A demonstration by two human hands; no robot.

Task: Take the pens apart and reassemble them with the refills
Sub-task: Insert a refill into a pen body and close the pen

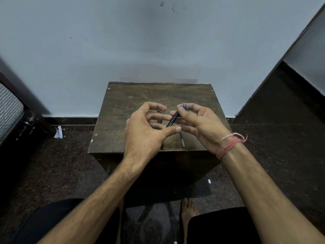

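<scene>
A dark blue pen (174, 117) with a bright blue end is held slanted above the small wooden table (133, 104). My right hand (198, 123) pinches its upper part between thumb and fingers. My left hand (147, 131) grips its lower end with thumb and fingertips. On the table under my hands lies a thin refill (182, 140) with a blue section and a clear end, pointing toward the front edge. A dark pen part (159, 112) shows behind my left fingers, mostly hidden.
The table stands against a pale blue wall (140, 41) on a dark speckled floor. A scrap of white paper (58, 132) lies on the floor at the left. A dark ledge (281, 95) rises at the right. My knees and a bare foot (188, 210) are below.
</scene>
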